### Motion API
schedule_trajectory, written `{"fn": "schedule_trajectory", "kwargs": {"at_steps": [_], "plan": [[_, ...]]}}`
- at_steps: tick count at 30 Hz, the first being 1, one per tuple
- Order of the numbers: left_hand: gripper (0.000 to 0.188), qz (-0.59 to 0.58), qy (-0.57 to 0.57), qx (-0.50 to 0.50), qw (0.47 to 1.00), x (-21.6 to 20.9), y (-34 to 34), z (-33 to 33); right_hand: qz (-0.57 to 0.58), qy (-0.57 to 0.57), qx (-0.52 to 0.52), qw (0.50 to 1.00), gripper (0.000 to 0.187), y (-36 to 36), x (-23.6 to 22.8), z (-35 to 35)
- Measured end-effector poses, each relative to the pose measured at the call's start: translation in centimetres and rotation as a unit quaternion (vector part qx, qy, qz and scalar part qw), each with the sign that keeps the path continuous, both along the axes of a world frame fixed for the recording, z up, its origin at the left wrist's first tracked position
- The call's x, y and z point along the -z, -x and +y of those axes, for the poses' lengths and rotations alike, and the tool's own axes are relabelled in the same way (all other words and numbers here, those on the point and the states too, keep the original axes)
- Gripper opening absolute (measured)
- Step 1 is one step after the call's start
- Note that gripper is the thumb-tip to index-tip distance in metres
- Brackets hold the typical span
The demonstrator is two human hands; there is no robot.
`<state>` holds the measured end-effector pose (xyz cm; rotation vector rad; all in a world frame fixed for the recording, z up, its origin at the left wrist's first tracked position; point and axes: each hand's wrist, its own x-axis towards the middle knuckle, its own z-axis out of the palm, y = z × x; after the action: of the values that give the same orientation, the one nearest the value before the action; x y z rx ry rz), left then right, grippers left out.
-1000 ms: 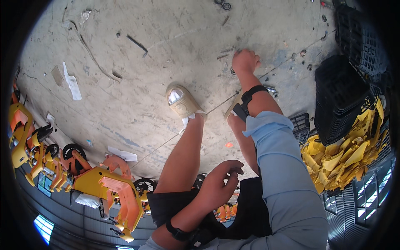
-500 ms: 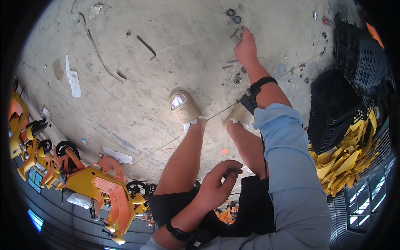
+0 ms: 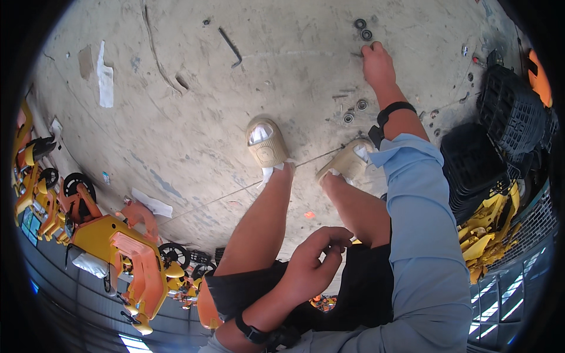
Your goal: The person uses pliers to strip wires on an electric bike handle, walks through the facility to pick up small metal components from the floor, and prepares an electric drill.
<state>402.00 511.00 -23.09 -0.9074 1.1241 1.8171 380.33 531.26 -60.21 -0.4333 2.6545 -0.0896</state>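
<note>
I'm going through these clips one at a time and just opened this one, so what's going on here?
Someone's right hand is down by the grey floor, fingertips at a thin dark piece; whether they grip it is unclear. Two dark rings lie just beyond, and two other rings nearer the sandals. The left hand is loosely curled near the black shorts, nothing visible in it. An L-shaped rod lies off to the left.

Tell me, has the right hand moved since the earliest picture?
Yes, forward: the right hand is now much closer to the two dark rings lying on the floor.
</note>
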Motion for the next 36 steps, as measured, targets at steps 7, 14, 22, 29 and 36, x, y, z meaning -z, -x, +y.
{"fn": "schedule_trajectory", "kwargs": {"at_steps": [7,14,22,29,36], "plan": [[0.026,-0.027,-0.015,0.001,1.0,-0.2,-0.8,1.3,-0.084,0.162,0.248,0.952,0.025,-3.9,-0.2,0.1],[0.024,-0.04,-0.046,0.015,0.998,0.1,-1.7,3.3,-0.155,0.274,0.557,0.768,0.028,-14.8,1.1,0.6],[0.022,-0.057,-0.039,0.026,0.997,0.5,-2.5,3.4,-0.121,0.061,0.588,0.797,0.043,-15.2,3.6,-4.3],[0.022,-0.063,-0.037,0.025,0.997,0.7,-2.8,3.0,-0.13,0.013,0.583,0.802,0.051,-15.8,2.6,-5.0],[0.021,-0.057,-0.047,0.024,0.997,0.6,-2.7,3.6,-0.129,0.14,0.622,0.759,0.039,-17.0,3.6,-3.4]]}}
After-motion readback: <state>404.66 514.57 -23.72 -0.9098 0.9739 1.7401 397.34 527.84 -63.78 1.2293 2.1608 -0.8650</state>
